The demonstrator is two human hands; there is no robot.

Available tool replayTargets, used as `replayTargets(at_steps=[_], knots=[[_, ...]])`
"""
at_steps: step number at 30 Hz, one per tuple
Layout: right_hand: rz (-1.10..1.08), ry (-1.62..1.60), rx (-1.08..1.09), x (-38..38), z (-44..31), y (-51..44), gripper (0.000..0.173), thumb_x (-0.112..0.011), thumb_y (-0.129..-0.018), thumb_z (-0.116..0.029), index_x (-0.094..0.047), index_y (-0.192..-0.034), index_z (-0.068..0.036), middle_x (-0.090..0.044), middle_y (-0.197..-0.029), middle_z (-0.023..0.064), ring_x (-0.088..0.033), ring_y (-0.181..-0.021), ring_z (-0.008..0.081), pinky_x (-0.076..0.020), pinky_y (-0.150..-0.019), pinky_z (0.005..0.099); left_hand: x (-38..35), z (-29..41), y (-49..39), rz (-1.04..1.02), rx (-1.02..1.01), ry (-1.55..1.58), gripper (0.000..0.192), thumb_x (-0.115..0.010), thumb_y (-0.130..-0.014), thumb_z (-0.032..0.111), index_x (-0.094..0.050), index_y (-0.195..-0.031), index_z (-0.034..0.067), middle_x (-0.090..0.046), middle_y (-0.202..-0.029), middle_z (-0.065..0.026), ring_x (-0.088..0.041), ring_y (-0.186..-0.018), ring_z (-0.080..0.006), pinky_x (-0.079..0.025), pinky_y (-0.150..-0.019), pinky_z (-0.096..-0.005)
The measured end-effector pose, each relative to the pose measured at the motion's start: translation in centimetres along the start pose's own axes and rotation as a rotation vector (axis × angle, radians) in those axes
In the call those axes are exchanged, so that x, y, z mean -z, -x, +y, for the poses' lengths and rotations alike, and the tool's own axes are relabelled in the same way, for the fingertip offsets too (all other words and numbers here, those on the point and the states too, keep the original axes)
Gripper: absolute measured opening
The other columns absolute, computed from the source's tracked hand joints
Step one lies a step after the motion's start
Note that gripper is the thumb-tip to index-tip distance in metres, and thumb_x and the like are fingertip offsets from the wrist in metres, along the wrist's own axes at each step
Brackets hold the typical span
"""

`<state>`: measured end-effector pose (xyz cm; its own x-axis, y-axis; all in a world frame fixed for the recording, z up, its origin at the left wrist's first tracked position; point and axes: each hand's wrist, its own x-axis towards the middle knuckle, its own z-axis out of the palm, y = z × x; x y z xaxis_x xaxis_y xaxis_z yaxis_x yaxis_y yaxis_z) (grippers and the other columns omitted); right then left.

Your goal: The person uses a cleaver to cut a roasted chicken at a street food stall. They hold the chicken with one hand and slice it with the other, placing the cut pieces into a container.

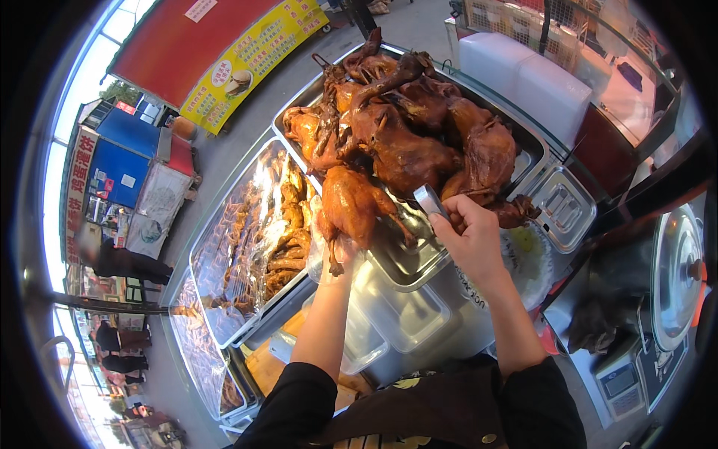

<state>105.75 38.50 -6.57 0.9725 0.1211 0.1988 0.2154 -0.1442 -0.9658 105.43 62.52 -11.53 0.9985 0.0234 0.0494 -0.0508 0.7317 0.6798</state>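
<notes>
My left hand [325, 259], in a clear plastic glove, supports a small glossy brown cooked bird [352, 201] from below; the bird hides most of the fingers. In my right hand [472, 236] is a bent strip of shiny metal [429, 201], which looks like the bend of tongs; its far ends are hidden. Both hands are over the near part of a deep stainless steel tray [409, 269]. Piled at its back are several whole cooked birds [412, 149], with necks and legs sticking out. One bird's end [513, 212] hangs near the right rim, just behind my right hand.
Film-covered trays [224, 264] of cooked meat pieces stand at left. A steel lid [564, 207] lies right of the bird tray. Farther right are a large lidded pot [676, 275] and a digital scale [620, 387]. A wooden board [269, 365] lies below the trays.
</notes>
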Motion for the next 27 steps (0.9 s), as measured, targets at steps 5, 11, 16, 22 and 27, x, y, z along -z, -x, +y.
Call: replayTargets(at_steps=[5, 11, 16, 22, 27], knots=[[-0.016, 0.025, 0.136, -0.8, -0.2, -0.6, 0.014, -0.066, -0.082, -0.013, -0.059, -0.089, -0.003, -0.06, -0.075, 0.0127, -0.059, -0.063, 0.0288, -0.0453, -0.057, 0.0337, 0.0, 0.1, 0.4, 0.06, -0.009, -0.021, 0.064, -0.065, -0.085, 0.036, -0.04, -0.135, 0.005, -0.049, -0.133, -0.0109, -0.046, -0.125, -0.0232, -0.034, -0.108, -0.0345], [0.087, 0.081, 0.164, -0.3, -0.1, -0.7, 0.015, -0.066, -0.083, -0.013, -0.06, -0.091, -0.003, -0.06, -0.078, 0.0112, -0.058, -0.064, 0.0274, -0.0451, -0.058, 0.0328, -0.3, 0.0, 0.1, 0.031, 0.212, 0.725, 0.051, -0.049, -0.093, 0.032, -0.04, -0.136, 0.004, -0.049, -0.133, -0.0157, -0.046, -0.125, -0.0307, -0.037, -0.106, -0.047], [0.058, 0.088, 0.129, 0.7, 0.5, 0.9, 0.014, -0.066, -0.083, -0.012, -0.06, -0.092, -0.002, -0.061, -0.077, 0.0113, -0.059, -0.063, 0.0257, -0.0451, -0.057, 0.0316, -1.5, 0.0, -0.9, 0.267, 0.211, 0.359, 0.045, -0.056, -0.087, 0.028, -0.049, -0.125, 0.004, -0.059, -0.118, -0.0168, -0.056, -0.111, -0.0334, -0.043, -0.098, -0.0525], [0.048, 0.126, 0.102, 2.1, 0.9, 2.9, 0.012, -0.064, -0.085, -0.006, -0.06, -0.094, 0.002, -0.056, -0.073, 0.0033, -0.049, -0.062, 0.0065, -0.0406, -0.056, 0.0219, -2.4, 0.7, -1.4, 0.326, 0.356, 0.084, 0.047, -0.057, -0.091, 0.04, -0.049, -0.125, 0.007, -0.059, -0.118, -0.015, -0.059, -0.106, -0.0335, -0.048, -0.092, -0.0536], [0.074, 0.092, 0.088, 2.7, 1.0, 3.6, 0.014, -0.065, -0.084, -0.008, -0.062, -0.095, 0.0, -0.06, -0.075, 0.0067, -0.056, -0.062, 0.0132, -0.0446, -0.058, 0.0257, -1.0, 0.0, -0.9, 0.45, 0.378, -0.216, 0.056, -0.046, -0.093, 0.055, -0.043, -0.132, 0.015, -0.058, -0.12, -0.0115, -0.061, -0.102, -0.0301, -0.052, -0.082, -0.0486]])
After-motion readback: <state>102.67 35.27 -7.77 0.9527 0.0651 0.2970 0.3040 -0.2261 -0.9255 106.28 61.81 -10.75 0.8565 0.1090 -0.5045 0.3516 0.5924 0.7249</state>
